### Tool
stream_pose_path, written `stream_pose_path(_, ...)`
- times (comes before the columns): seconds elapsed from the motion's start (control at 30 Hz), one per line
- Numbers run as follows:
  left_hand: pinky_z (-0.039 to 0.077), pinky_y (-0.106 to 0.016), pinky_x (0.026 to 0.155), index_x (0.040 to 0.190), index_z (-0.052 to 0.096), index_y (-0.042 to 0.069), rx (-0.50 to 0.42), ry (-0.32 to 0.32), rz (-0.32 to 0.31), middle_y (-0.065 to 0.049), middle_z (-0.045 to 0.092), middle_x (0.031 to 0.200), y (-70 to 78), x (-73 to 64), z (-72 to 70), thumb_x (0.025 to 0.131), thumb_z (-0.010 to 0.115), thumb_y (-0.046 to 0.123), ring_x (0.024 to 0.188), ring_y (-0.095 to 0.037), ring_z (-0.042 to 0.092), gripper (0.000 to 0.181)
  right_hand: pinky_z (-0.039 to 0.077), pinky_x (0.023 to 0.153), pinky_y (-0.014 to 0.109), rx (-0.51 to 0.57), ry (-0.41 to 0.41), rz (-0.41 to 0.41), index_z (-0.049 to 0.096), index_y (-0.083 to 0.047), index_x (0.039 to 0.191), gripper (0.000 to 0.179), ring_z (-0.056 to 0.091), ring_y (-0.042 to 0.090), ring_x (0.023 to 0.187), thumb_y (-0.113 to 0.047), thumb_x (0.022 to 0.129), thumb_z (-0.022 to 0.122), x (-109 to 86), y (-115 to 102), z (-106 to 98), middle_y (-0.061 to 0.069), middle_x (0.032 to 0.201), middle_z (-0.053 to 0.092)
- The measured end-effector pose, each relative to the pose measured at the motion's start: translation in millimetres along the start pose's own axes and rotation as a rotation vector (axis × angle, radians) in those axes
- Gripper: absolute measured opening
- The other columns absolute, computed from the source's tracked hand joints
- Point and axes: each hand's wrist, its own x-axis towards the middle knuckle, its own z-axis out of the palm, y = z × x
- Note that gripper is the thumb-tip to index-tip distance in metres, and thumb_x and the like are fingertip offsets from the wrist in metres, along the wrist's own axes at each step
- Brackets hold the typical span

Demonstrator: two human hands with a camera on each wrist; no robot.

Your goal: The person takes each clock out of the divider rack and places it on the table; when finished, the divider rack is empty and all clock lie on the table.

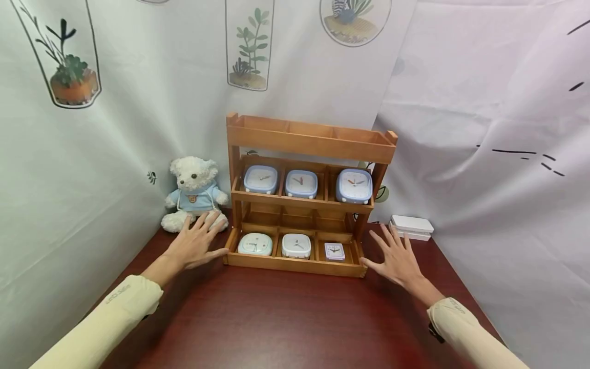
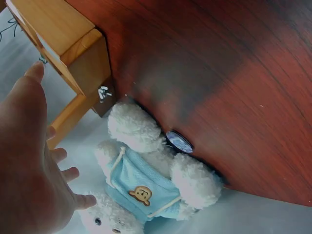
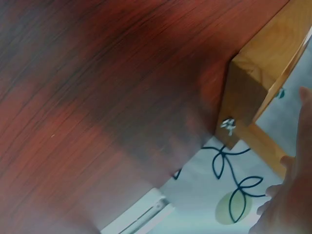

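Observation:
A three-tier wooden rack (image 1: pixel 295 264) stands on the table. Its middle tier holds three blue-rimmed alarm clocks: left (image 1: pixel 260 179), centre (image 1: pixel 301 184) and right (image 1: pixel 354 186). Down in the bottom tier sit a pale green clock (image 1: pixel 255 244), a white clock (image 1: pixel 296 246) and a small lilac square clock (image 1: pixel 334 251). My left hand (image 1: pixel 195 245) has its fingers spread beside the rack's lower left corner, in front of a teddy bear (image 1: pixel 195 200). By the lower right corner, my right hand (image 1: pixel 394 256) is spread likewise. Neither holds anything; whether the thumbs touch the rack I cannot tell.
White flat boxes (image 1: pixel 412 225) lie at the back right of the dark red table (image 1: pixel 276 318). Between the teddy's feet, the left wrist view shows a small round dark-edged object (image 2: pixel 179 141). Printed white cloth (image 1: pixel 175 92) hangs behind and at both sides.

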Motion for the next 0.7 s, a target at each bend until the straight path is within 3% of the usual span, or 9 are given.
stream_pose_path(0.2,0.028,-0.075,0.11,0.154,0.049,0.004,-0.022,-0.02,0.008,-0.019,0.046,0.158,6.8,5.4,3.5,0.095,0.065,0.062,0.145,-0.047,0.039,0.084,0.014,0.121,0.067,0.021,-0.008,-0.022,0.054,-0.015,0.153,0.089,0.026,0.048,0.152,-0.068,0.083,0.071,7.2,-15.3,-1.5,0.024,0.16,0.041)
stream_pose_path(0.5,0.034,-0.07,0.11,0.149,0.053,-0.001,-0.231,-0.08,-0.003,-0.02,0.047,0.157,13.9,18.0,15.9,0.098,0.067,0.054,0.144,-0.044,0.043,0.077,0.024,0.12,0.062,0.085,-0.034,-0.056,0.053,-0.015,0.154,0.086,0.04,0.048,0.145,-0.064,0.086,0.072,20.6,-38.0,4.1,0.024,0.155,0.048)
stream_pose_path(0.7,0.039,-0.065,0.108,0.149,0.054,-0.001,-0.306,-0.105,-0.026,-0.024,0.045,0.157,17.2,24.8,23.3,0.098,0.067,0.053,0.141,-0.048,0.044,0.075,0.036,0.115,0.06,0.148,-0.02,-0.1,0.056,-0.011,0.15,0.075,0.052,0.046,0.135,-0.05,0.089,0.077,28.4,-49.4,11.3,0.024,0.145,0.058)
